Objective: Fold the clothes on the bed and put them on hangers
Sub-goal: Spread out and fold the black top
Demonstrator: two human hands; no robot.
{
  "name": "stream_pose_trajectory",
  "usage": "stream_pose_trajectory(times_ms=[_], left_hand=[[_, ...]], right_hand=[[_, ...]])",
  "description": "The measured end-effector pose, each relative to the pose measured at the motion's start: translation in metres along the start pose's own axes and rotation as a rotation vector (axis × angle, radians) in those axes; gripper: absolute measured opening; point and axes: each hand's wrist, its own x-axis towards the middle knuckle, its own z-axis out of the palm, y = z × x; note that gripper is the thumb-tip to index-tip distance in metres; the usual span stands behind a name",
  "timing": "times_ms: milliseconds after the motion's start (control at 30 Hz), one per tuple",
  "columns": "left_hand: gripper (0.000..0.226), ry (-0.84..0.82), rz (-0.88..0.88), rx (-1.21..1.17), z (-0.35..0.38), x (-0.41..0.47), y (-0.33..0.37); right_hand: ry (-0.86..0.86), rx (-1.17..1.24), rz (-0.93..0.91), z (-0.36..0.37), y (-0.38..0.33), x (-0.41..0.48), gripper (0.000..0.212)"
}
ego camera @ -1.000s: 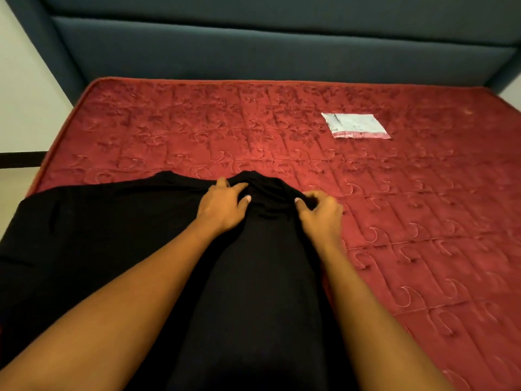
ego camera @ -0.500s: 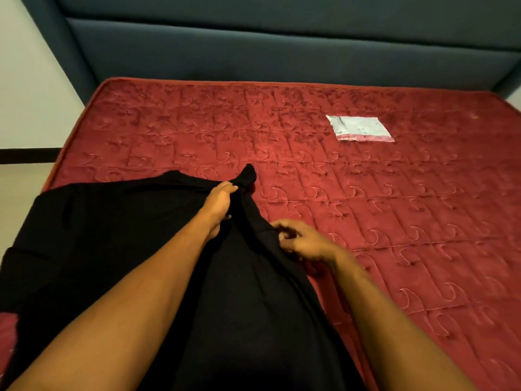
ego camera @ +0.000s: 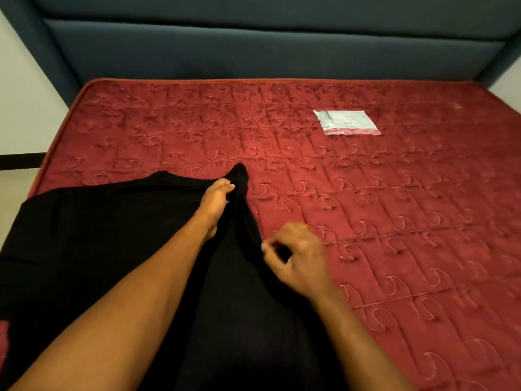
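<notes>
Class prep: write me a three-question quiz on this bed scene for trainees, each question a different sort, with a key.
1. True or false: the left hand grips the black garment.
2. What lies on the red mattress beyond the garment? A hanger, B white packet, C pillow.
3. Which reaches farther up the mattress, that hand or the right hand?
Key: 1 true; 2 B; 3 left hand.
</notes>
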Motion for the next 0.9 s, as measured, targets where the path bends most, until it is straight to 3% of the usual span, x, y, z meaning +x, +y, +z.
stream_pose_trajectory(times_ms=[67,167,233,333,400,467,500,600,633,667,733,833,900], left_hand=[[0.028,0.05,-0.021,-0.034,-0.003,0.001,-0.003],[0.027,0.127,-0.082,-0.112,-0.009,0.0,-0.008],[0.027,0.162,-0.1,-0.165,-0.01,-0.002,-0.012],[0.026,0.2,-0.092,-0.265,-0.01,-0.006,-0.017],[0.026,0.188,-0.073,-0.284,-0.008,-0.009,-0.017],[0.025,0.147,-0.051,-0.254,-0.007,-0.011,-0.018],[0.024,0.121,-0.029,-0.237,-0.005,-0.012,-0.017],[0.026,0.037,0.072,-0.121,-0.004,-0.015,-0.019],[0.029,0.002,0.096,-0.069,-0.003,-0.016,-0.019],[0.031,-0.038,0.108,-0.02,-0.002,-0.016,-0.02],[0.038,-0.106,0.072,0.06,-0.001,-0.017,-0.023],[0.056,-0.163,0.029,0.352,0.003,-0.016,-0.027],[0.056,-0.223,0.064,0.673,0.006,-0.018,-0.025]], right_hand=[[-0.147,0.22,0.184,0.012,0.0,-0.01,0.014],[-0.069,0.248,0.518,0.022,0.026,-0.006,0.028],[-0.301,0.174,0.621,0.018,0.037,0.002,0.033],[-0.723,0.157,0.672,0.0,0.03,0.021,0.017],[-0.889,0.233,0.71,-0.012,0.025,0.028,0.012],[-0.802,0.334,0.767,-0.024,0.022,0.029,0.02],[-0.629,0.256,0.742,-0.028,0.021,0.027,0.024],[0.114,-0.431,0.368,-0.036,0.023,0.004,0.035],[0.31,-0.521,0.237,-0.038,0.015,-0.008,0.032],[0.386,-0.503,0.133,-0.039,0.008,-0.018,0.027],[0.275,-0.351,0.138,-0.035,0.002,-0.039,0.024],[-0.03,-0.028,0.612,-0.031,0.015,-0.063,0.069],[-0.21,0.034,0.685,-0.037,0.036,-0.068,0.075]])
